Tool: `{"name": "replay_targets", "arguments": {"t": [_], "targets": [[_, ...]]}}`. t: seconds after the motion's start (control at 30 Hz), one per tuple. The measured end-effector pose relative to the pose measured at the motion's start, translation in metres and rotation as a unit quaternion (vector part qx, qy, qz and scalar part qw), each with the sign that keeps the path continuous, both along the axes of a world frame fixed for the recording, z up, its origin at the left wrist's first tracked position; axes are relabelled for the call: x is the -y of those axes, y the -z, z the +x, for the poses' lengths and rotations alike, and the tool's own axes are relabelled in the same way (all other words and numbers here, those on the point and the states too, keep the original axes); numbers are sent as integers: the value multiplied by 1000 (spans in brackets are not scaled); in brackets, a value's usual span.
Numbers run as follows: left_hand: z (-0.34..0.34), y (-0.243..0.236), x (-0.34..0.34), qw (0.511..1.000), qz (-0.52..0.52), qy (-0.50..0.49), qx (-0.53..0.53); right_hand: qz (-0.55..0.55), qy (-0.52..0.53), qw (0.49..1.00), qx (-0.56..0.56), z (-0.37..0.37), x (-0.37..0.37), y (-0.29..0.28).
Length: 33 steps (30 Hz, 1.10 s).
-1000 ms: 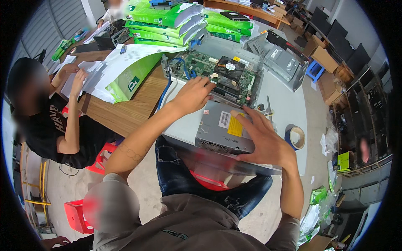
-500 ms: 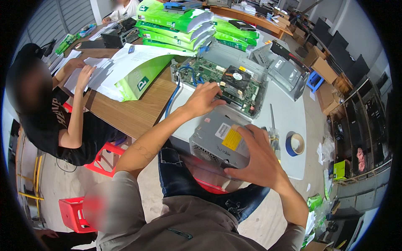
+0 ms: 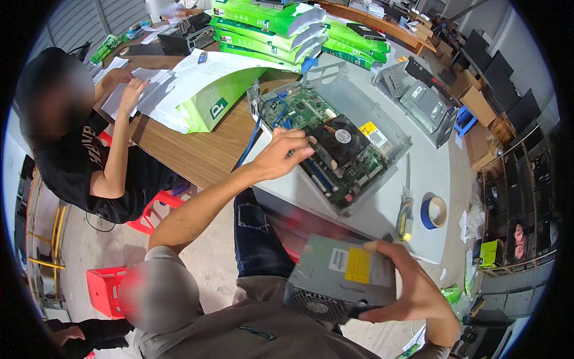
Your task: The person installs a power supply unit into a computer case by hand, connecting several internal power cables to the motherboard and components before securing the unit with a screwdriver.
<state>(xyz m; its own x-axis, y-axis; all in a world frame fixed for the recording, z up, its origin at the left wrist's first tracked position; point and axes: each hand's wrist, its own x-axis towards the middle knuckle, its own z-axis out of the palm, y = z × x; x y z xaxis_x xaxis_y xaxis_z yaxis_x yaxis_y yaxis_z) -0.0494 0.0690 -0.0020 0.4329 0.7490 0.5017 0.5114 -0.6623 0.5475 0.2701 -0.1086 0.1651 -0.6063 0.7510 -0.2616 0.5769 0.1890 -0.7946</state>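
Leftmost from where I stand: a co-worker [image 3: 81,164] in a black top, seated, hands over loose papers [image 3: 156,96] on the brown table [image 3: 179,152]. A red stool [image 3: 107,292] stands on the floor below. Next, a green wrapper [image 3: 212,103], opened out beside the papers; beyond it, a stack of green packs [image 3: 263,37].

Centre: opened metal case [image 3: 391,157] on the white table [image 3: 429,246], set at an angle, circuit board [image 3: 311,115] exposed. A blue cable [image 3: 252,140] runs from its left side over the table edge. The left hand [image 3: 282,154] is at the near left edge of the case, fingers bent; whether it pinches anything, I cannot tell. Black fan [image 3: 345,137] on the board, just right of that hand.

Power supply [image 3: 335,287]: off the table, tilted, close to the wearer's torso, yellow label upward. The right hand [image 3: 412,286] grasps it by its right end, fingers over the far edge, thumb along the near side.

Further right, on the white table: screwdriver [image 3: 406,218], then a roll of tape [image 3: 433,210] just beside it. Metal bracket [image 3: 426,107] beyond both, right of the case. Far right: shelving [image 3: 521,179], crowded with dark items.
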Motion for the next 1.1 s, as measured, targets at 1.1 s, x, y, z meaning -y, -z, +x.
{"name": "replay_targets", "arguments": {"t": [1.1], "targets": [[-73,-102,-17,944,-296,-134,58,-215,382,784,-440,101,89,141]]}}
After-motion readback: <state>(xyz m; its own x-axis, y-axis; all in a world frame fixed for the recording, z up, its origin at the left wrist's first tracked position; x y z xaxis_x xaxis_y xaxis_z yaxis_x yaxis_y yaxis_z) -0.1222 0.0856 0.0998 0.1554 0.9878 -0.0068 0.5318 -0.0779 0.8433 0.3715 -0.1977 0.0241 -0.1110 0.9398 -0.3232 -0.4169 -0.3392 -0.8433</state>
